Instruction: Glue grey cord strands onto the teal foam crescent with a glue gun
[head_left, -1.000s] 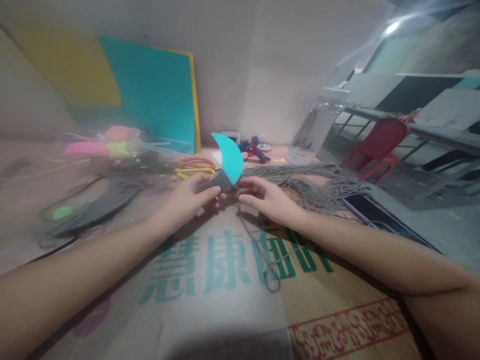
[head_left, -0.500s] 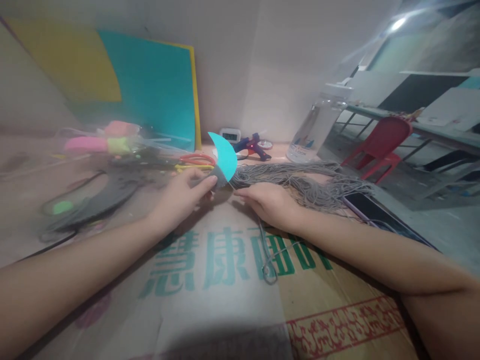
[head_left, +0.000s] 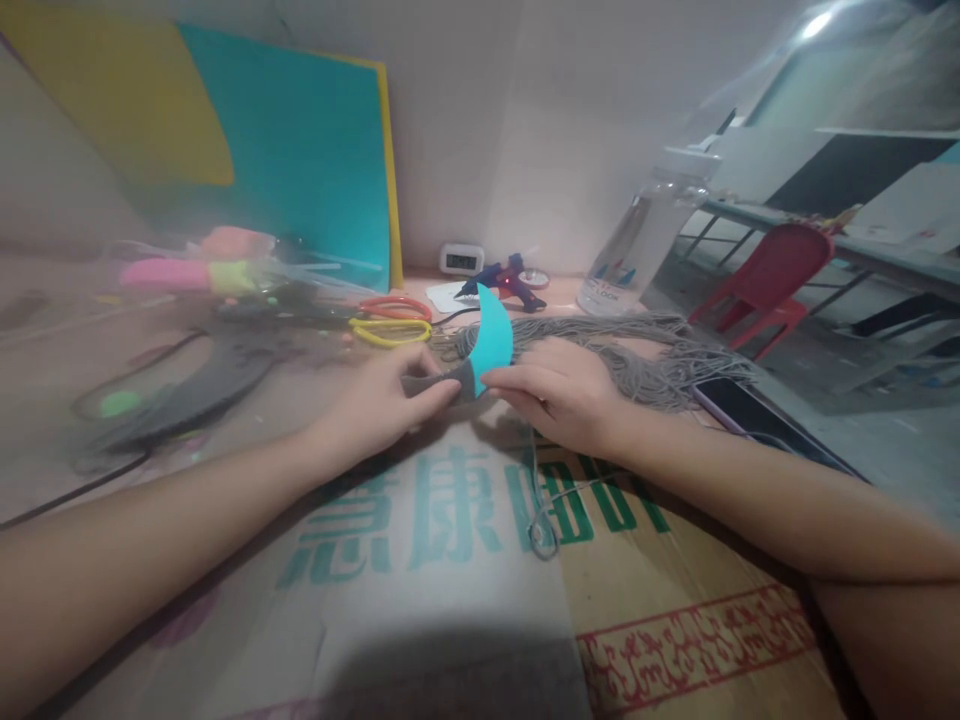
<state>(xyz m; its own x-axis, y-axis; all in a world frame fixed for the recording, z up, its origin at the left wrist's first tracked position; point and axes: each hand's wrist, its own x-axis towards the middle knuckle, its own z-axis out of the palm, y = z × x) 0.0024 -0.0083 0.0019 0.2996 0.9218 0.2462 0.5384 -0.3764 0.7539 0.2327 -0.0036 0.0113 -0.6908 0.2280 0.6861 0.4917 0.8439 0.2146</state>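
Note:
Between my hands is a turquoise crescent-shaped cutout (head_left: 493, 340), its left end covered by a dark grey wrapped section (head_left: 466, 378). My left hand (head_left: 405, 395) is closed, pinching that grey section between thumb and fingers. With fingers pressed together, my right hand (head_left: 559, 390) pinches grey cord at the crescent's lower edge. A length of the grey cord (head_left: 541, 538) hangs below it and ends in a small loop over the cardboard. The exact spot between the right fingertips is hidden. A loose heap of the same cord (head_left: 652, 370) lies behind my right hand.
Red-and-yellow-handled scissors (head_left: 391, 320), a glue gun (head_left: 506, 280) and a small digital clock (head_left: 461, 259) are at the back. A clear bottle (head_left: 637, 245) stands right of them. A phone (head_left: 765, 420) lies at right. Plastic-wrapped supplies (head_left: 195, 275) sit left on printed cardboard (head_left: 450, 610).
The crescent has turned more upright and shifted right and slightly down, closer to my right fingers. More of its grey section shows. The right hand has come up against its edge.

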